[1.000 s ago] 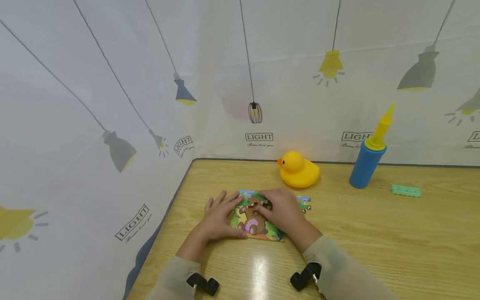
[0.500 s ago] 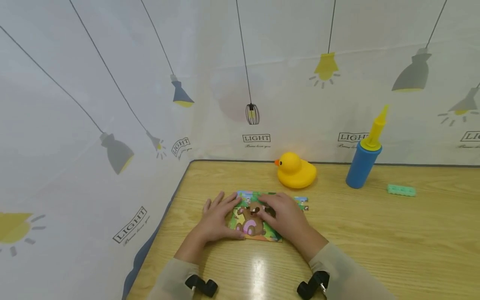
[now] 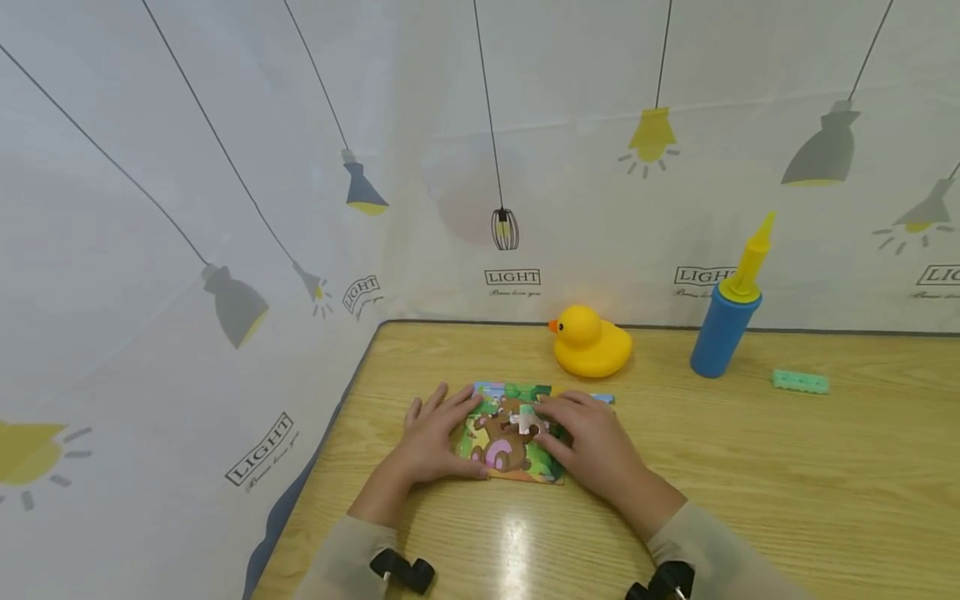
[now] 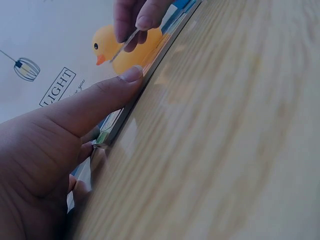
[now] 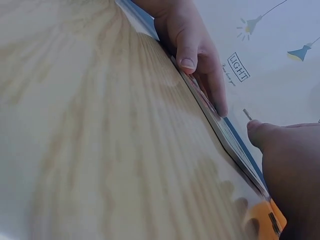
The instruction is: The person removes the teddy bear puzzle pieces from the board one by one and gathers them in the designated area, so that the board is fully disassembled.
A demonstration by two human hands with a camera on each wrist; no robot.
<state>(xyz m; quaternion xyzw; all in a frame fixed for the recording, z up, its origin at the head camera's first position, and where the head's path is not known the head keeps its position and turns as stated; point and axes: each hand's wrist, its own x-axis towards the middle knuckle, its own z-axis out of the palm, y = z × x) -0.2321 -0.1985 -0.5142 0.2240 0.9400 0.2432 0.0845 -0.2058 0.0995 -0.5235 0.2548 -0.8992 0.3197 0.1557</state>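
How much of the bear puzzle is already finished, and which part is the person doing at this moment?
Most of the bear puzzle looks assembled: the brown bear and green background read as one picture. In hand: the right hand pinches a pale puzzle piece over the bear's middle, while the left hand lies flat on the puzzle's left edge. Left: seating that piece; whether gaps remain under the hands cannot be told.

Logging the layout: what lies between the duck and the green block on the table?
In the head view, the blue pump with a yellow nozzle stands upright between the duck and the green block, set nearer the curtain, touching neither.
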